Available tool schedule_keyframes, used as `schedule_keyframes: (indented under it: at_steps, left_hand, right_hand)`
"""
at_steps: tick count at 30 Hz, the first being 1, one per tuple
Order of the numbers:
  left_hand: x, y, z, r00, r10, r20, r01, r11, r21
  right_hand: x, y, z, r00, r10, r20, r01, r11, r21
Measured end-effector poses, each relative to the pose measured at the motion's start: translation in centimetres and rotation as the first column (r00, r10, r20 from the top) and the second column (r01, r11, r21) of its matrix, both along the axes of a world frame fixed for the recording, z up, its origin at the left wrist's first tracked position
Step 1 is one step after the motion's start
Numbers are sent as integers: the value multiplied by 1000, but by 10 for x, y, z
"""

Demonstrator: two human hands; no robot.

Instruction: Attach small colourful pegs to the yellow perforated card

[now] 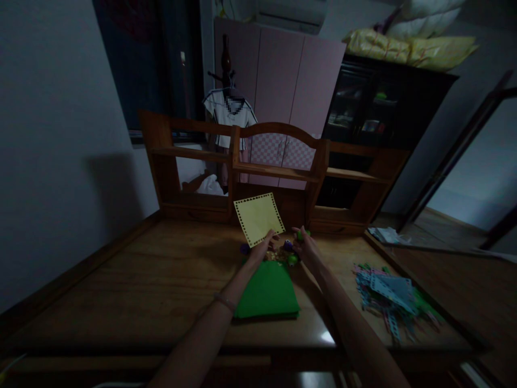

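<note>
My left hand [267,242] grips the lower edge of a yellow sheet of paper [258,218], which is tilted up. Small dark shapes, like punched holes, run along the sheet's edges. To its right, my right hand [307,250] is closed around a small green craft punch [302,235]. Below the hands lie a purple punch [287,244] and another green punch [292,260]. A second purple punch [244,248] lies left of my left wrist. Small pale scraps [275,255] are scattered between the hands. Nearer to me is a stack of green sheets [269,293], partly under my left forearm.
A pile of blue, green and pink cut-paper pieces [390,296] lies at the right of the wooden table [161,275]. Wooden shelves [278,172] rise along its back edge. A raised wooden rim [420,291] bounds the right side.
</note>
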State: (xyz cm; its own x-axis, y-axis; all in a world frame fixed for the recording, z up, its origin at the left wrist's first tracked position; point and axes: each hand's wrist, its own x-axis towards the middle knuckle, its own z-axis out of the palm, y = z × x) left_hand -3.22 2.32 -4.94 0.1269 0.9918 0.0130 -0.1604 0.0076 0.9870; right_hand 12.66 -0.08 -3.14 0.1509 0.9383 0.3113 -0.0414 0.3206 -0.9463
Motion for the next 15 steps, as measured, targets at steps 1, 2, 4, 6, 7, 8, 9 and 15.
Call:
schedule_keyframes:
  at_steps: [1, 2, 4, 6, 7, 8, 9, 15]
  left_hand:
    - [0, 1, -1, 1000, -12, 1, 12, 1000, 7]
    - [1, 2, -3, 1000, -30, 8, 30, 999, 17]
    - [1, 5, -7, 997, -72, 31, 70, 996, 46]
    - [2, 8, -11, 993, -103, 50, 100, 992, 71]
    - [1, 8, -13, 993, -111, 50, 107, 991, 75]
    - [1, 9, -13, 993, -113, 46, 110, 992, 69]
    - [1, 9, -13, 993, -112, 39, 110, 992, 57]
    - [1, 2, -5, 996, -89, 2, 89, 996, -20]
  right_hand:
    - [1, 0, -1, 999, -33, 21, 34, 999, -6]
    - [2, -1, -2, 996, -75, 44, 76, 997, -11]
    - [3, -1, -4, 969, -216, 118, 214, 976, 26]
    - [4, -1, -6, 904, -383, 190, 366, 923, 122]
    - [5, -1, -6, 868, -448, 215, 417, 892, 172]
    - [5, -1, -6, 837, -492, 238, 449, 867, 216]
    - [6, -2, -6, 815, -517, 262, 460, 852, 250]
    - [12, -2, -3, 762, -566, 315, 448, 811, 376]
